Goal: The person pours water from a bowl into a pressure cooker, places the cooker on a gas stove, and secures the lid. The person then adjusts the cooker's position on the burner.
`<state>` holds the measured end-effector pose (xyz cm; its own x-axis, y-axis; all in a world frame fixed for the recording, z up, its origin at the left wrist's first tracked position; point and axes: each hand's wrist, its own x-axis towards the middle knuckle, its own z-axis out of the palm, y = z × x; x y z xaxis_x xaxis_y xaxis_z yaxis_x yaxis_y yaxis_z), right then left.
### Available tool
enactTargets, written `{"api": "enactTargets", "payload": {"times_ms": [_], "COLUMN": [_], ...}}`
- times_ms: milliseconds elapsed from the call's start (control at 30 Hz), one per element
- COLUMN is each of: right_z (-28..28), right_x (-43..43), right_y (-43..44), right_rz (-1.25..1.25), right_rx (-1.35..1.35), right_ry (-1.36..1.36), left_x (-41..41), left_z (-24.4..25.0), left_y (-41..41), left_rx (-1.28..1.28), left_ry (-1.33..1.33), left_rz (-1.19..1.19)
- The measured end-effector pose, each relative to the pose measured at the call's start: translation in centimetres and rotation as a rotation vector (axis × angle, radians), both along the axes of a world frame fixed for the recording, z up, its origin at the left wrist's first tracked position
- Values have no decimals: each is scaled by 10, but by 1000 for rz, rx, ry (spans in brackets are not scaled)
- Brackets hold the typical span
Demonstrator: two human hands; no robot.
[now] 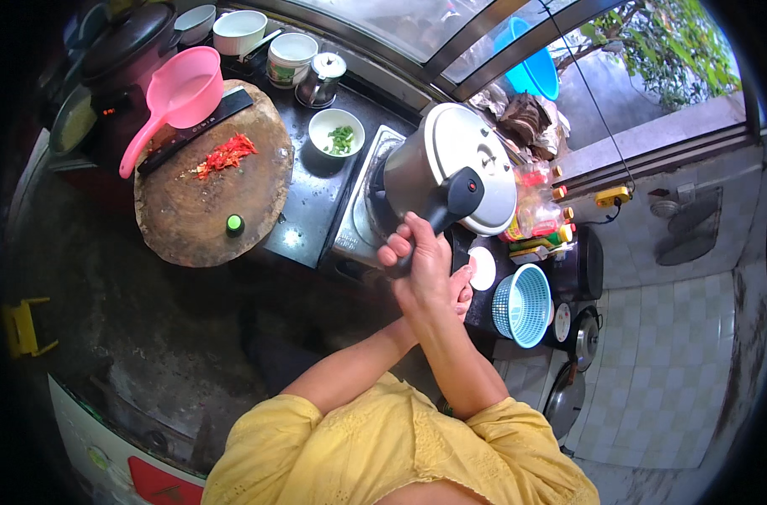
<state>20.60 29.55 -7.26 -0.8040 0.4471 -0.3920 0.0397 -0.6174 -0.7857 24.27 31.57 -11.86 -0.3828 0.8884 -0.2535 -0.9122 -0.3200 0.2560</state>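
Note:
A silver pressure cooker point(415, 170) stands on the gas stove point(364, 214), its pale metal lid point(475, 161) on top. My right hand point(424, 255) is closed around the lid's long black handle point(446, 202). My forearms cross, the right one above the left. Lower and to the right, my left hand point(462, 290) is closed around what looks like the pot's black handle point(460, 246); my right hand and wrist partly hide it. The two handles point apart.
Left of the stove are a bowl of chopped green onion point(338, 134) and a round wooden chopping board point(257, 189) bearing chopped red chili point(227, 156), a knife point(187, 136) and a pink ladle point(184, 85). Right are bottles point(541, 211) and a blue plastic basket point(522, 306).

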Motion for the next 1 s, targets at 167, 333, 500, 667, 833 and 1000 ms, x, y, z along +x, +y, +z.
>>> {"api": "enactTargets", "payload": {"times_ms": [167, 333, 500, 667, 833, 1000], "right_z": [11, -2, 9, 33, -24, -22], "right_x": [12, 19, 24, 73, 106, 86], "right_y": [-2, 13, 28, 87, 138, 115], "right_rz": [23, 134, 304, 280, 55, 367], "right_rx": [80, 81, 129, 762, 747, -28], "right_ry": [-84, -37, -110, -106, -166, -72], "left_x": [-1, 2, 6, 1, -26, -48], "left_z": [7, -12, -46, -54, -44, 51], "left_y": [-12, -1, 6, -39, -116, -104], "left_rx": [153, 216, 203, -14, -758, -1299], "left_ry": [-109, -63, 58, 204, 461, 1669], "left_rz": [-23, -40, 49, 42, 736, 490]}}
